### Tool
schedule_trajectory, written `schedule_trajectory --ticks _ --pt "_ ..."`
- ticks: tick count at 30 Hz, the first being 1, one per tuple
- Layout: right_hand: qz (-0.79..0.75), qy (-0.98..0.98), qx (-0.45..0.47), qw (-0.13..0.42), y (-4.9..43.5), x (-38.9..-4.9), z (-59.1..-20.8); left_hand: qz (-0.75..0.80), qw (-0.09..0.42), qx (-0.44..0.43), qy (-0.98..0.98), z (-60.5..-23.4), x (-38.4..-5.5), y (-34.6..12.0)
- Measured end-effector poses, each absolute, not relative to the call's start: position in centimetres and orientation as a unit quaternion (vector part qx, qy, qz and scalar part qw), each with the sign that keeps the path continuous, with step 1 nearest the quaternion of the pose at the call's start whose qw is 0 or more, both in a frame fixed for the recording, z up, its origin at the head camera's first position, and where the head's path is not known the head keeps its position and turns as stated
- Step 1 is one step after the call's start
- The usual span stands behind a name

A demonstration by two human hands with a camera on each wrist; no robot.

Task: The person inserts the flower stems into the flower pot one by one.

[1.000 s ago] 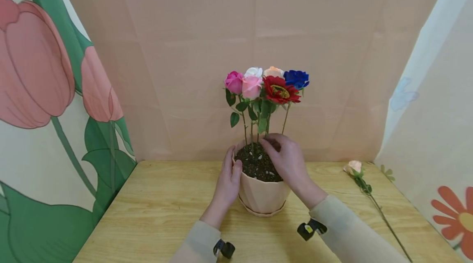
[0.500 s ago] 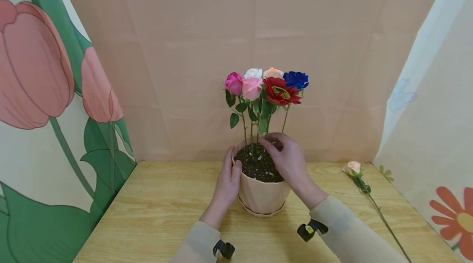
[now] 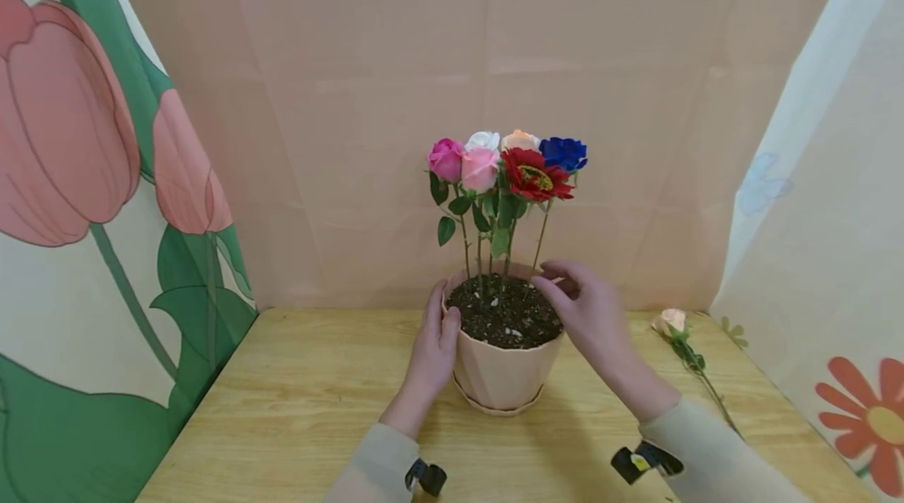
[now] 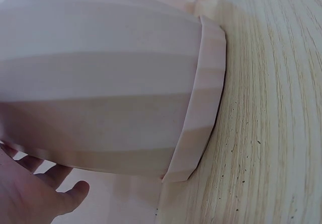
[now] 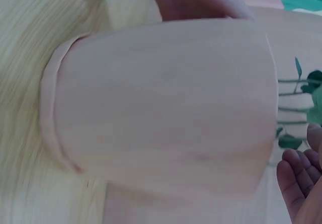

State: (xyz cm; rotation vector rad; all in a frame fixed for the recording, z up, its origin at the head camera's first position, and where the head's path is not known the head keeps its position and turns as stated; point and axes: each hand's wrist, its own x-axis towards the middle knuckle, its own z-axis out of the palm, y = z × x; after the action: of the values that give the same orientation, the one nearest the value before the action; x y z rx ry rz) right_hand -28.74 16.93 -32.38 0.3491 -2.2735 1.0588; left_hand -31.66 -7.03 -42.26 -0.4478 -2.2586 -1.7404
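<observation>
A pale pink flowerpot (image 3: 504, 373) of dark soil (image 3: 512, 329) stands on its saucer in the head view. Upright in the soil are a magenta rose (image 3: 446, 160), a light pink rose (image 3: 480, 170), a white rose (image 3: 483, 141), a peach rose (image 3: 520, 140), a blue rose (image 3: 563, 154) and a red flower (image 3: 534, 176) with a yellow centre. My left hand (image 3: 432, 346) rests along the pot's left side, thumb near the rim. My right hand (image 3: 592, 318) hovers at the right rim, fingers loosely bent and nothing between them, fingertips close to the blue rose's stem.
A loose pale peach rose (image 3: 669, 322) lies on the wooden table (image 3: 318, 401) at the right, its stem partly behind my right sleeve. A pink backdrop (image 3: 353, 134) rises behind, with flower-printed panels (image 3: 71, 126) on both sides.
My right hand has let go of the red flower's stem and moved right, to the pot's right rim. The left hand stays at the pot.
</observation>
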Motion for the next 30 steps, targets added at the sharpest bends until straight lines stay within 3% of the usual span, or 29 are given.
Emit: schedule_trajectory --ticks 8,30 --pt "0.301 -0.893 0.111 0.316 22.2 -26.5 -32.7 -0.594 0.127 -0.156 -0.779 -42.3 -31.7 -7.0" --pt "0.229 -0.943 0.017 0.241 35.1 -23.0 -36.8 -0.594 0.131 -0.159 -0.777 -42.5 -31.9 -7.1"
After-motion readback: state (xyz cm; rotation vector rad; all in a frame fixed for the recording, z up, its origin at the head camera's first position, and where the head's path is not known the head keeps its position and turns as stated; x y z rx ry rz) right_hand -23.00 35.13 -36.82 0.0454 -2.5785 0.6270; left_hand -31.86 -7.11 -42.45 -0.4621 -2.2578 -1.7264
